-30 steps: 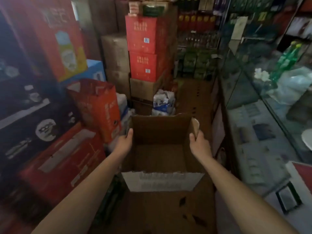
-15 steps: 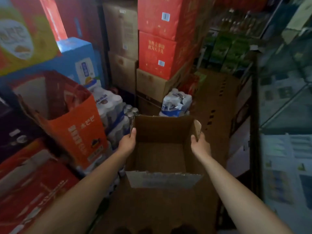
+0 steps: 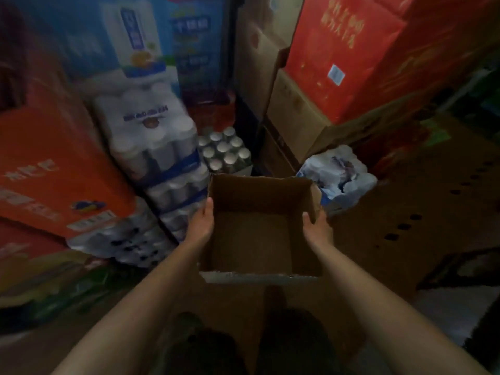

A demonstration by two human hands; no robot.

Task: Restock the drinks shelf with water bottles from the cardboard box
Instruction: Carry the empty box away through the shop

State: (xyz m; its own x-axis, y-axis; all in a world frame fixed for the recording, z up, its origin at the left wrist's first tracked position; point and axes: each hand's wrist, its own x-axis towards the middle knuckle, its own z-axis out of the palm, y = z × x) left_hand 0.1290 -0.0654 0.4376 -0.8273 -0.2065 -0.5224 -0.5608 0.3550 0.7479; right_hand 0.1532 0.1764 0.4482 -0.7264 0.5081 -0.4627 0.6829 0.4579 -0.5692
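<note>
Both hands' grip clamps the cardboard box [image 3: 259,201], shrink-wrapped bottle packs [image 3: 167,169] crowding its left.

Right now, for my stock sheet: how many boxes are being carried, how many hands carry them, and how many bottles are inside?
Cardboard box: 1
Hands gripping it: 2, left hand, right hand
Bottles inside: 0
Total: 3

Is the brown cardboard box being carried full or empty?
Empty: the brown cardboard box is open-topped and its bare floor shows, with no bottles inside. The left hand and right hand grip its side walls.
</note>
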